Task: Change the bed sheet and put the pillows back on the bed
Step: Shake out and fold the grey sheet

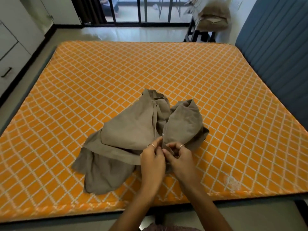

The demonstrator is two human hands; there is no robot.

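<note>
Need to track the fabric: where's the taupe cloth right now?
In the head view, the taupe cloth lies bunched on the bare orange mattress, near its front edge, both hands pinching its near middle.

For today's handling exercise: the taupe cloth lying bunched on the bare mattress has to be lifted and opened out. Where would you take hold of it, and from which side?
Probably at the cloth's near edge, where the left hand and right hand already pinch a fold. Come from the near side of the mattress: the bundle lies closest to that edge, and its loose flaps fan away from there, so lifting should let them fall open.
</note>
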